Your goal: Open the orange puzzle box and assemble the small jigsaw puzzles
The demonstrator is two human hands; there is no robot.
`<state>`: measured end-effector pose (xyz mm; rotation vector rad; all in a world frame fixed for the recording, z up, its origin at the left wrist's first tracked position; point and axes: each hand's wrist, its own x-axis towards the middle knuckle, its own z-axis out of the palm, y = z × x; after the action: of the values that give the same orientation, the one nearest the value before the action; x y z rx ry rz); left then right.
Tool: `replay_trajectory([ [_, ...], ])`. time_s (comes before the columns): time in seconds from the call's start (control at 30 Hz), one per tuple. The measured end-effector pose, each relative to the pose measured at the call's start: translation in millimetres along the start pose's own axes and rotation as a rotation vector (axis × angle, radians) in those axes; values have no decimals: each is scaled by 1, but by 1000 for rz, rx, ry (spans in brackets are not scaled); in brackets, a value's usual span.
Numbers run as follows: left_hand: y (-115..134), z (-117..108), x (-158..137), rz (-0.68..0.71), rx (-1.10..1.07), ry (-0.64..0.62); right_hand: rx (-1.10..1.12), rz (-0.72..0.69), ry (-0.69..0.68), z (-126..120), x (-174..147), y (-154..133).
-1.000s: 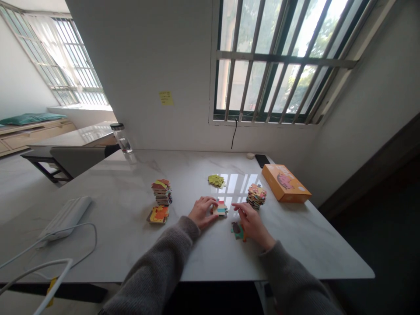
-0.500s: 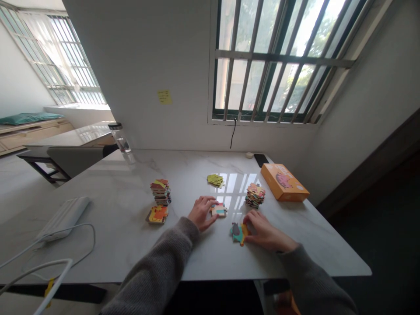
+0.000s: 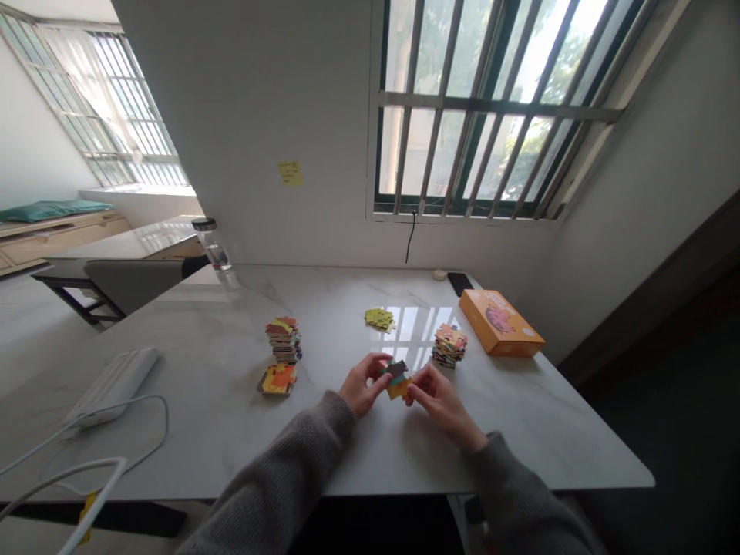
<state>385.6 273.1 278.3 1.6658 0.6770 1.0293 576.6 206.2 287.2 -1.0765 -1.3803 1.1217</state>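
Near the middle of the table, my left hand (image 3: 363,384) pinches a jigsaw puzzle piece (image 3: 396,372) with grey, teal and yellow areas. My right hand (image 3: 444,398) grips its yellow edge between thumb and fingers. A bit of pink and teal shows behind it by my left fingertips; whether this is the cream piece, I cannot tell. Right of and beyond my hands stands a stack of puzzle pieces (image 3: 449,345). A taller stack (image 3: 284,339) is to the left, with a small orange-and-yellow pile (image 3: 278,380) in front. Green pieces (image 3: 380,319) lie fanned out farther back.
An orange box (image 3: 502,324) lies at the right edge, with a dark phone (image 3: 460,283) and a small white round object (image 3: 440,274) behind. A clear bottle (image 3: 212,245) stands at the back left. A white power strip (image 3: 116,383) and cables lie on the left.
My right hand has lifted the grey, teal and yellow piece off the table and brought it left to my left hand. The cream piece under my left hand is now mostly hidden.
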Motion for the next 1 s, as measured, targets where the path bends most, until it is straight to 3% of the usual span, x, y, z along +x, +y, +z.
replay_trajectory([
  [0.1,0,-3,2,-59,-165,107,-70,-19,-21,5,-3,2],
  [0.3,1,2,-2,-79,-152,-89,8,-44,-55,7,-5,3],
  [0.53,-4,3,0,-70,-217,-83,-114,-72,19,9,-4,5],
  [0.73,-5,-5,2,-78,-153,-52,-546,-397,43,6,-8,3],
  [0.87,-4,-6,2,-98,-162,-97,-674,-496,-3,4,-10,3],
  [1.0,-1,-9,3,-91,-121,1,-748,-545,199,-11,-7,-3],
])
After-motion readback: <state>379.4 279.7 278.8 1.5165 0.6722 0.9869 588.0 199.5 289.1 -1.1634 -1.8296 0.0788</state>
